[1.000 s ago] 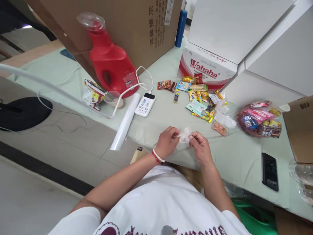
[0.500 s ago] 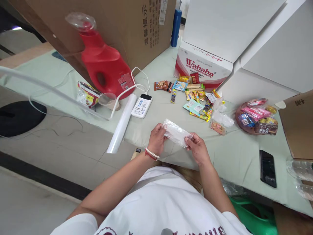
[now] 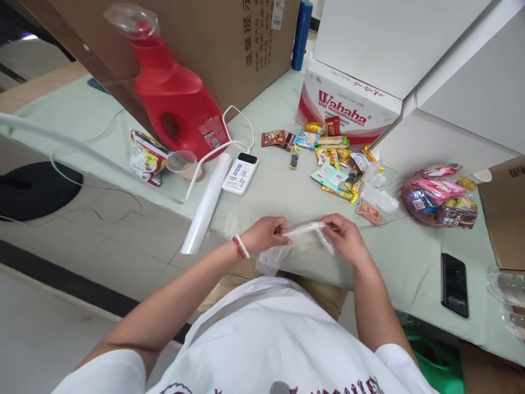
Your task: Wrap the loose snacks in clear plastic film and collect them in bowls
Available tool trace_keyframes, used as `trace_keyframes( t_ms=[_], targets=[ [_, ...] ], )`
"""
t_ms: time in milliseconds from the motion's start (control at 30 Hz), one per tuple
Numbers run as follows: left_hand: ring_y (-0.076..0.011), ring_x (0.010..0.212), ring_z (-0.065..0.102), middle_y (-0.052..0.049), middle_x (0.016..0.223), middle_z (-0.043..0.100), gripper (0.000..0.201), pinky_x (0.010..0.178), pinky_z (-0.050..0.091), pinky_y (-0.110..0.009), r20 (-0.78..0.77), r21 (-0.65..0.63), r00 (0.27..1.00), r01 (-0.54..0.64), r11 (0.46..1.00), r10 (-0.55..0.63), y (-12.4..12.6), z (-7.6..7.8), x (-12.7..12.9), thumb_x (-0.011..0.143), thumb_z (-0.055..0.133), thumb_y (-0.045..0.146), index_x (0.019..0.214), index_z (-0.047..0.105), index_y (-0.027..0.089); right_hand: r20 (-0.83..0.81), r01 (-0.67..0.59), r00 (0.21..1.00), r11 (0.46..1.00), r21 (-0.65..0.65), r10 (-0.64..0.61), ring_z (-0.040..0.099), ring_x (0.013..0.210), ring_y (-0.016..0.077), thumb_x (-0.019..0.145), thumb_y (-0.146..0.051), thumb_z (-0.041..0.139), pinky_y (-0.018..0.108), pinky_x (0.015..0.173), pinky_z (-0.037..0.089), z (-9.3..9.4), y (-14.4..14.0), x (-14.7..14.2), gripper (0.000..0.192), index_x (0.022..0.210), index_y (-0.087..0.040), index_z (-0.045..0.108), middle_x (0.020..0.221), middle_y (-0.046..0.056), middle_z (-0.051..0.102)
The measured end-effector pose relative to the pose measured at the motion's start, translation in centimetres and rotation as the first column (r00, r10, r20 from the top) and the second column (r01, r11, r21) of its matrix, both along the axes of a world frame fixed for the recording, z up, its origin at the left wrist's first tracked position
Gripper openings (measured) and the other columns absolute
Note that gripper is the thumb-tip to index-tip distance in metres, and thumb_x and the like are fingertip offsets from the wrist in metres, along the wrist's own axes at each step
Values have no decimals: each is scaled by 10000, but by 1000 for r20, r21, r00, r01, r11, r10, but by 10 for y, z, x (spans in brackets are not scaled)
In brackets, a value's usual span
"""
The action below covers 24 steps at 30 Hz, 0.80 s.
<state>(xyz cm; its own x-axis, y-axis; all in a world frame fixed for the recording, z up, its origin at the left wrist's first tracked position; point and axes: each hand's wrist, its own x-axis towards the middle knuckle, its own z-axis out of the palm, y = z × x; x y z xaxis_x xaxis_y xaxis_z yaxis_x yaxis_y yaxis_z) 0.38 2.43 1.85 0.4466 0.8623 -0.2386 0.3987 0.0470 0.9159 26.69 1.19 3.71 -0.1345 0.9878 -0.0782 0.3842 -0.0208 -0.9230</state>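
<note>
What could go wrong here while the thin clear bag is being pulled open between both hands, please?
The clear plastic bag is stretched taut between the left hand and right hand; the thin film might tear. Its loose end hangs over the table edge, so it could slip and drop.

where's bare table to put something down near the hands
Bare cloth lies between the power bank and the snack packets, just beyond both hands. More lies between the right hand and the phone. The stretch by the Wahaha box is crowded.
</note>
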Motion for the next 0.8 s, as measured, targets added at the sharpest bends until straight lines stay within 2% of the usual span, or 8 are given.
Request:
trace_keyframes(
  t_ms=[100, 200, 300, 367, 467, 567, 667, 800],
  targets=[
    [-150, 622, 508, 22, 694, 601, 64, 614, 392, -283, -182, 180, 979, 119, 976, -86, 16, 2, -30, 709, 638, 177, 708, 597, 225, -56, -87, 996, 968, -235, 76, 439, 557, 128, 805, -580, 786, 253, 517, 337, 15, 6, 25, 363, 834, -219, 751, 632, -25, 571],
    [-223, 837, 598, -52, 928, 656, 191, 800, 482, -364, -274, 479, 930, -87, 873, 243, 30, 10, -49, 723, 600, 124, 869, 676, 222, -123, -104, 990, 947, -305, 69, 432, 546, 124, 788, -631, 795, 262, 526, 343, 21, 0, 32, 424, 797, -208, 759, 608, -27, 560],
    [-269, 1036, 593, -103, 1094, 631, 276, 965, 484, -438, -131, 674, 788, -374, 637, 602, 23, 17, -45, 758, 652, 148, 1030, 670, 191, -130, 51, 989, 981, -185, -76, 508, 619, 149, 828, -611, 775, 285, 599, 412, 9, -14, 24, 389, 838, -223, 789, 692, -5, 624],
    [-213, 874, 597, -58, 907, 617, 97, 857, 510, -389, -44, 574, 755, -517, 636, 654, 6, 15, -26, 844, 652, 259, 908, 635, 189, -115, 153, 981, 987, -52, -158, 590, 747, 179, 876, -564, 751, 304, 695, 467, -5, -26, 13, 326, 908, -247, 818, 832, 23, 686],
    [-142, 578, 540, 7, 648, 559, 404, 568, 436, -290, 73, -50, 902, -422, 905, 425, -24, 2, 17, 927, 565, 571, 761, 592, 204, -110, 214, 972, 975, 65, -206, 647, 922, 207, 933, -500, 708, 328, 807, 506, -21, -45, -7, 270, 1018, -278, 837, 1008, 55, 715],
    [-134, 586, 579, -5, 723, 633, 450, 478, 364, -245, 243, -411, 866, -316, 855, 437, -34, -10, 54, 818, 668, 640, 840, 638, 192, -118, 214, 972, 972, 97, -202, 658, 996, 212, 954, -471, 684, 342, 875, 516, -29, -61, -22, 273, 1067, -272, 835, 1058, 66, 719],
    [-96, 549, 528, 12, 696, 625, 387, 477, 328, -224, 319, -456, 787, -361, 813, 529, -25, -15, 66, 724, 776, 532, 786, 621, 183, -166, 305, 941, 952, 34, -295, 653, 971, 206, 954, -500, 671, 329, 848, 521, -32, -69, -24, 307, 1030, -244, 822, 1052, 60, 724],
    [-78, 514, 491, 22, 657, 630, 369, 488, 315, -218, 350, -511, 747, -353, 784, 565, -16, -14, 52, 689, 798, 485, 764, 591, 189, -241, 428, 843, 872, -239, -480, 558, 692, 161, 844, -605, 744, 266, 579, 454, -36, -74, -10, 395, 879, -212, 769, 813, 18, 687]
  ],
)
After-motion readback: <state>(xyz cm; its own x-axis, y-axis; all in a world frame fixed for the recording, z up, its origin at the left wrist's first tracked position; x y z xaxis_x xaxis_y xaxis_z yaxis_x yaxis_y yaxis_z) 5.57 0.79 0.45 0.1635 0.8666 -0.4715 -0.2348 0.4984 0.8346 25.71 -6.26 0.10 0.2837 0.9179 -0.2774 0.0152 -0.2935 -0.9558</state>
